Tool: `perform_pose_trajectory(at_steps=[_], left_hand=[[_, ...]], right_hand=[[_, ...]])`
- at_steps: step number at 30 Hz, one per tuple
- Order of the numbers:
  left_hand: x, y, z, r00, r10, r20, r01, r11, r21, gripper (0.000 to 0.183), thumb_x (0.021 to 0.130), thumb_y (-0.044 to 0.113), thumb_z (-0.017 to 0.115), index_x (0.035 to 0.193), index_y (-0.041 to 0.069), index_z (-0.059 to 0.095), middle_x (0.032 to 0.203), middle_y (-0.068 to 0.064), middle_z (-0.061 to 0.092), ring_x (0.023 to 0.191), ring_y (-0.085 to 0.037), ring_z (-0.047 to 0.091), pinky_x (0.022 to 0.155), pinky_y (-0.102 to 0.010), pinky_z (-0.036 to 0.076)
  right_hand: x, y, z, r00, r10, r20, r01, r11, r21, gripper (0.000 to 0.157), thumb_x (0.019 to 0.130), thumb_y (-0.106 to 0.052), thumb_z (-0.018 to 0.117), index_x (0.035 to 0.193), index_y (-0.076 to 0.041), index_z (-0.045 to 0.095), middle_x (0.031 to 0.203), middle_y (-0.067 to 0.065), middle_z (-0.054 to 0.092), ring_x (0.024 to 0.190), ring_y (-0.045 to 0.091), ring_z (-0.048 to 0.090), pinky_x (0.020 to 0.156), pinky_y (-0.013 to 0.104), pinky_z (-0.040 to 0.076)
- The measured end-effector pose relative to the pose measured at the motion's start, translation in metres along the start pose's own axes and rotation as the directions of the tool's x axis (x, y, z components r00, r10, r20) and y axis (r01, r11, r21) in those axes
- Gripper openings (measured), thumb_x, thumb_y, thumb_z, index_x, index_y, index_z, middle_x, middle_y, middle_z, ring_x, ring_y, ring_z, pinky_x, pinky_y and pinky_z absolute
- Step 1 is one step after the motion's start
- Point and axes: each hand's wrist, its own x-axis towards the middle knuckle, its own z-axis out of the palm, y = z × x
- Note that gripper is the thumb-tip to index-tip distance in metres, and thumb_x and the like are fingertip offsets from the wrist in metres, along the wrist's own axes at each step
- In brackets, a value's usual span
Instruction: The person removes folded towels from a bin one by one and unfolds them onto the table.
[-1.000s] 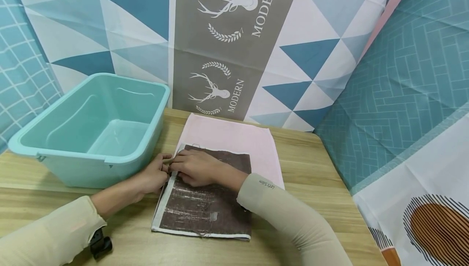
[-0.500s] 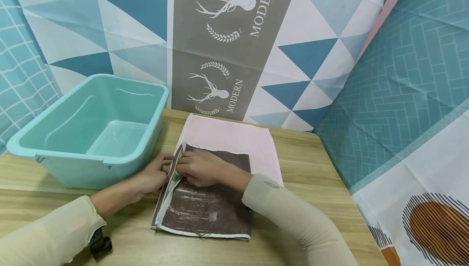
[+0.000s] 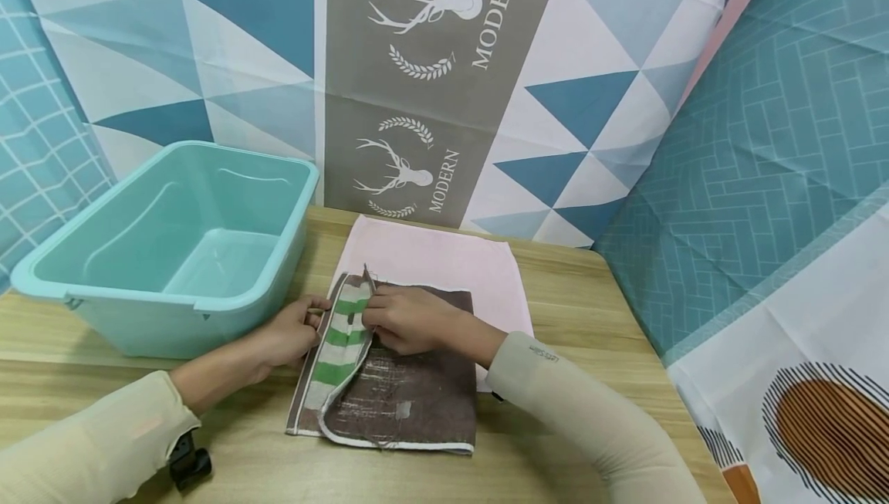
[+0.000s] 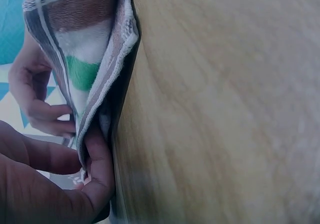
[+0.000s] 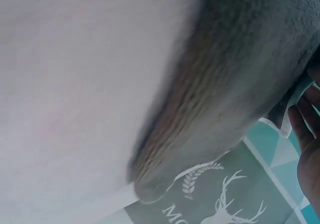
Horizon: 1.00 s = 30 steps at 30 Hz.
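Observation:
A folded brown towel (image 3: pixel 424 396) with white edging lies on the table, its upper layer partly turned back. Green and white stripes show on the inner face along its left side. My right hand (image 3: pixel 406 320) pinches the left edge of the upper layer and holds it raised. At the towel's left edge, my left hand (image 3: pixel 292 332) pinches the lower layer; in the left wrist view, thumb and fingers (image 4: pixel 100 169) close on the towel's edge. Beneath the brown towel lies a flat pink towel (image 3: pixel 430 249), partly covered. The right wrist view shows mostly blurred cloth.
A turquoise plastic basin (image 3: pixel 174 301) stands left of the towels, close to my left forearm. The wooden table (image 3: pixel 590 411) extends to the right and front. Patterned cloth sheets (image 3: pixel 590 103) hang behind the table and along its sides.
My right hand has moved rightward, peeling the towel's upper layer away from the left edge and uncovering the green and white stripes. My left hand has stayed at the left edge.

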Motion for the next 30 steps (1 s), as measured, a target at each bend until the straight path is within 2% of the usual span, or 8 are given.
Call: perform_pose_trajectory(at_steps=[12, 20, 30], left_hand=[[0.001, -0.002, -0.002, 1.0, -0.007, 0.012, 0.007, 1.0, 0.02, 0.057, 0.092, -0.01, 0.041, 0.148, -0.01, 0.028, 0.103, -0.016, 0.045, 0.086, -0.022, 0.052, 0.064, -0.038, 0.052], [0.001, -0.002, -0.003, 1.0, -0.007, 0.013, 0.006, 1.0, 0.03, 0.057, 0.093, -0.009, 0.041, 0.148, -0.009, 0.027, 0.105, -0.016, 0.045, 0.088, -0.023, 0.051, 0.065, -0.038, 0.051], [0.001, 0.0, -0.002, 1.0, -0.01, 0.022, 0.01, 1.0, 0.019, 0.057, 0.094, -0.009, 0.042, 0.149, -0.009, 0.026, 0.105, -0.017, 0.045, 0.087, -0.024, 0.052, 0.065, -0.039, 0.052]], right_hand=[[-0.033, 0.005, -0.003, 0.999, 0.027, -0.022, -0.027, 1.0, 0.016, 0.01, 0.097, -0.009, 0.057, 0.096, -0.015, 0.064, 0.092, -0.003, 0.063, 0.087, 0.015, 0.055, 0.082, 0.03, 0.047], [-0.062, 0.008, -0.002, 0.996, 0.09, -0.026, -0.089, 0.995, 0.05, 0.009, 0.095, -0.007, 0.06, 0.096, -0.014, 0.064, 0.091, -0.002, 0.061, 0.086, 0.015, 0.054, 0.076, 0.029, 0.048], [-0.099, 0.008, -0.001, 0.991, 0.126, -0.038, -0.124, 0.99, 0.062, 0.011, 0.094, -0.005, 0.059, 0.097, -0.014, 0.065, 0.093, -0.002, 0.063, 0.09, 0.017, 0.056, 0.08, 0.031, 0.05]])
